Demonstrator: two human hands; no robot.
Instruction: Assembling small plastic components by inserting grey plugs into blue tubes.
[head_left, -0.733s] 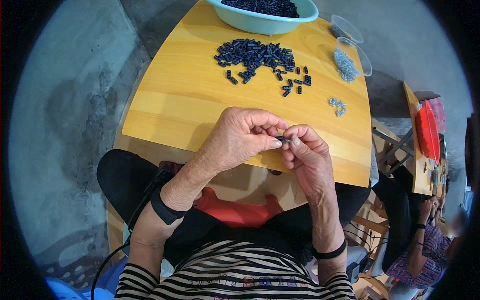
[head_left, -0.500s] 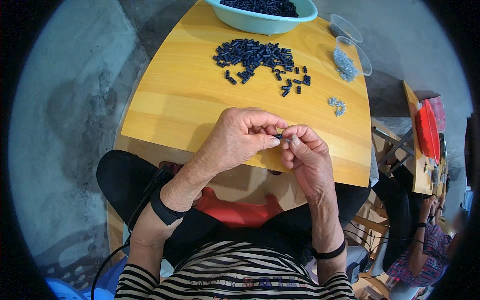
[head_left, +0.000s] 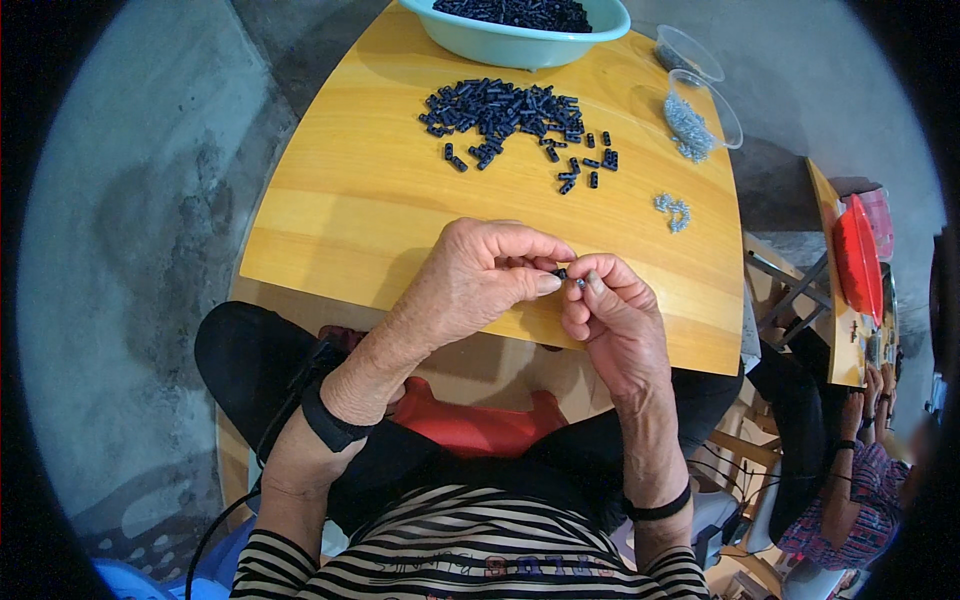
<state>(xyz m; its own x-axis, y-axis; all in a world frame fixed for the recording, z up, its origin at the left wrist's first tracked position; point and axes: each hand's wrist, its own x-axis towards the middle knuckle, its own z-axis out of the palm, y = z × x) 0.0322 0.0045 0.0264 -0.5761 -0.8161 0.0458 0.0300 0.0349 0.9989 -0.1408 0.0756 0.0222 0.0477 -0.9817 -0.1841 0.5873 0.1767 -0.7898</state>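
Note:
Above the near edge of the yellow table point(head_left: 350, 220), my two hands meet. My left hand point(head_left: 465, 280) pinches a small black plastic block point(head_left: 561, 273) between thumb and fingers, mostly hidden by them. My right hand point(head_left: 625, 320) pinches a tiny silvery metal piece point(head_left: 581, 283), perhaps a screw, against the block's right end. Whether it sits inside the block I cannot tell. Beyond my hands lies a pile of similar black blocks point(head_left: 505, 108), with several strays on its near side. A little cluster of silvery metal pieces point(head_left: 676, 213) rests to the right.
A light-blue basin point(head_left: 515, 48) full of black blocks stands at the far edge. At the far right, a clear tub point(head_left: 737, 128) lies tipped with metal pieces spilling out, beside another clear tub point(head_left: 690, 50). A person point(head_left: 840, 500) sits at another table with a red basin point(head_left: 860, 260).
My hands keep almost the same pose, with the metal piece still at the block. The table has shifted slightly left in view. The other person's hands have moved.

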